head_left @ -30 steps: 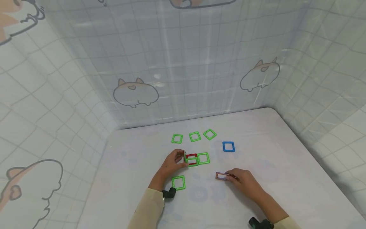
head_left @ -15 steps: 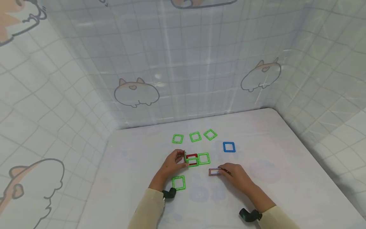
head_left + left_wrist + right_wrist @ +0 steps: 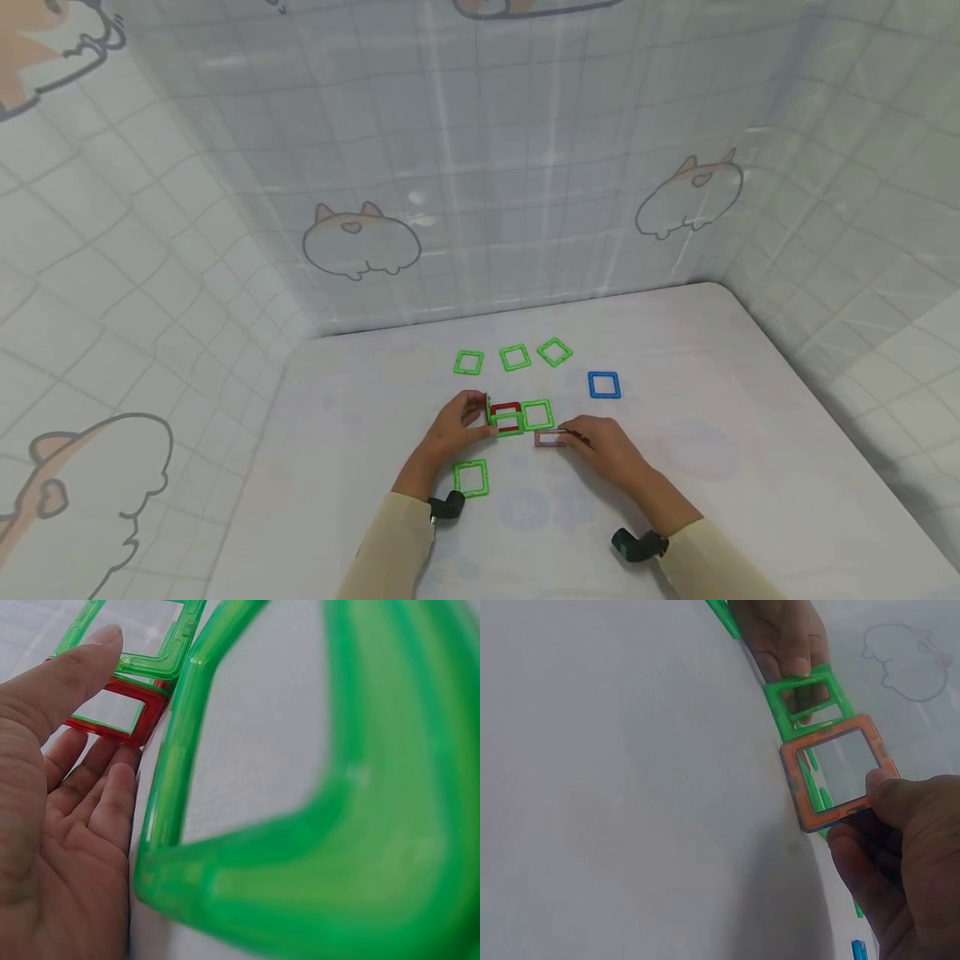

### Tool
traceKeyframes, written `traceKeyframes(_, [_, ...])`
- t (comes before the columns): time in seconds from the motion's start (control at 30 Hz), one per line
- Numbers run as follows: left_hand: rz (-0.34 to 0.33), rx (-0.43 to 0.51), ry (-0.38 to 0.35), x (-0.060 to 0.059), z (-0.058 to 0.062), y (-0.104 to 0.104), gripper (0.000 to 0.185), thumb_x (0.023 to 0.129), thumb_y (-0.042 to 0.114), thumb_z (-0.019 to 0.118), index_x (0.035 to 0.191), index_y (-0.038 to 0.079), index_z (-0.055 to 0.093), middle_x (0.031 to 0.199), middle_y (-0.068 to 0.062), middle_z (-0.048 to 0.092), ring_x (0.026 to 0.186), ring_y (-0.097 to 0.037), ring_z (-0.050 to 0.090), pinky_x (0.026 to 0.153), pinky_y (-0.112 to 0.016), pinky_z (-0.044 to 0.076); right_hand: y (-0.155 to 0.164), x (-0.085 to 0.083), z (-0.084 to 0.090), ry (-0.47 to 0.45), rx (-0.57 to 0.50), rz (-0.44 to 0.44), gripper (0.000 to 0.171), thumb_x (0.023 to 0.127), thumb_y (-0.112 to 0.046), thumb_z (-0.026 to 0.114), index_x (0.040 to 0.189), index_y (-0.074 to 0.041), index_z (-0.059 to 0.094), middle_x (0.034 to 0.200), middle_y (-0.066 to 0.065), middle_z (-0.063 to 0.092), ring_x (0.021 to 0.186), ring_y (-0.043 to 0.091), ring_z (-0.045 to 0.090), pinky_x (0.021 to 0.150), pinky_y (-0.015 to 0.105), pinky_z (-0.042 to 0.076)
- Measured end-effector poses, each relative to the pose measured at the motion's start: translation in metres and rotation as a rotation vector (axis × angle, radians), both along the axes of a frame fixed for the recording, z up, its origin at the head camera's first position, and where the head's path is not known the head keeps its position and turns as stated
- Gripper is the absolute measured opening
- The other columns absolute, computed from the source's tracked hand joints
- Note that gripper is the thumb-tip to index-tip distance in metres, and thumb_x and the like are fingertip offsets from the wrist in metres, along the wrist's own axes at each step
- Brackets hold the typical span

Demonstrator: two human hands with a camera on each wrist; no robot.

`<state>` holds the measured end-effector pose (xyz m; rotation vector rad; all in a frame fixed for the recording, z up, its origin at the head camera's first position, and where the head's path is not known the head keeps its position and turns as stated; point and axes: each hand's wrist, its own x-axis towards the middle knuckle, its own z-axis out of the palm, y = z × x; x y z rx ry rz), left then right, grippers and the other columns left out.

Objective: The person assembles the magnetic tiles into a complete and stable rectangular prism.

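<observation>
My left hand point(image 3: 446, 433) grips a small structure of magnetic tiles: a green square tile point(image 3: 508, 433) at its near side, a red square tile point(image 3: 506, 407) behind it, and another tile standing at the left. In the left wrist view, the thumb lies over a green tile point(image 3: 146, 665), with fingers behind the red tile point(image 3: 154, 712). A flat green tile point(image 3: 538, 427) adjoins the structure's right side. My right hand point(image 3: 611, 450) pinches an orange square tile point(image 3: 799, 787) by its edge, raised close to the structure's near right; contact between them cannot be judged.
Three loose tiles lie along the back: a left green tile point(image 3: 471, 352), a middle green tile point(image 3: 513, 347) and a turned green tile point(image 3: 547, 358). A blue tile point(image 3: 603, 374) lies at the right. One more green tile point(image 3: 471, 462) sits by my left wrist.
My right hand has carried the orange tile leftward and away from me, up to the tile structure. The left hand keeps its grip in the same place.
</observation>
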<state>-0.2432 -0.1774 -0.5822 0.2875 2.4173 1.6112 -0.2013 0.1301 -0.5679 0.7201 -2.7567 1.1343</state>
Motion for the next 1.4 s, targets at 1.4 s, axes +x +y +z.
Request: traceKeyframes(1.4, [0.039, -0.027, 0.002, 0.004, 0.003, 0.004, 0.059, 0.084, 0.027, 0.082, 0.133, 0.013, 0.052, 0.137, -0.007, 0.055, 0.134, -0.022, 0.052, 0.108, -0.030, 0.045, -0.026, -0.010, -0.005, -0.032, -0.059, -0.041, 0.019, 0.092, -0.020, 0.073, 0.108, -0.011, 0.076, 0.094, -0.007, 0.072, 0.079, 0.003, 0.060, 0.070, 0.023, 0.055])
